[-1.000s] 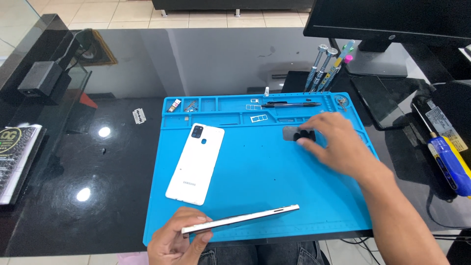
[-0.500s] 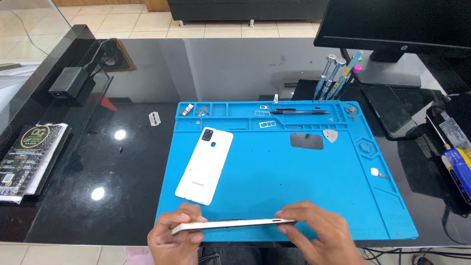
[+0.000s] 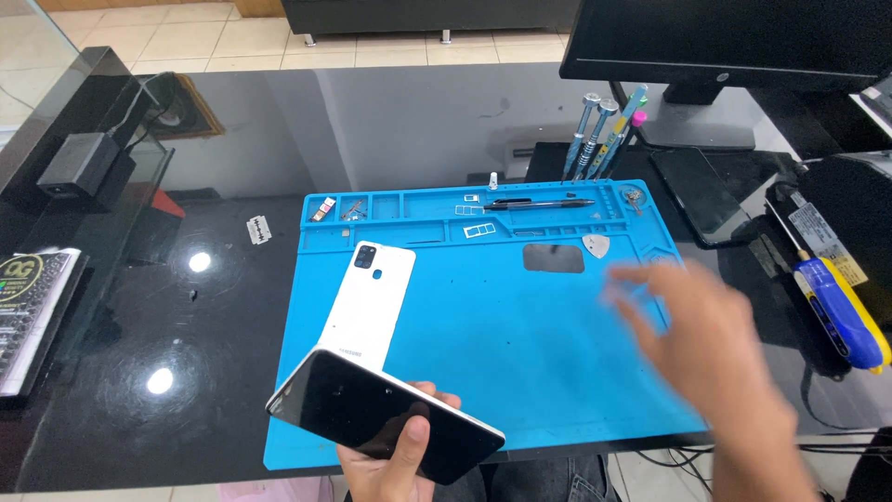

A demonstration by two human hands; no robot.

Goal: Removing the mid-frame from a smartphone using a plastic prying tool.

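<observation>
Since the earlier frame, right hand [image 3: 706, 339] has left the phone body and lifted, blurred, fingers spread, empty, over the blue mat's [image 3: 520, 372] right part | left hand [image 3: 395, 460] grips dark-screened phone body [image 3: 381, 414], raised at mat's near-left edge | white back cover [image 3: 367, 302] lies on mat, left part.

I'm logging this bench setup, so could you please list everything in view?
Mat: one, blue, on the black desk.
Back cover: one, white, on mat's left part.
Phone: one, dark screen, in the left hand.
Pen tool: one, black, in mat's top tray.
Pick: one, pale, beside a grey patch.
Screwdrivers: several, upright behind mat.
Monitor: one, black, far right.
Tube: one, blue and yellow, right edge.
Left hand: grips phone.
Right hand: blurred, open, above mat.
</observation>
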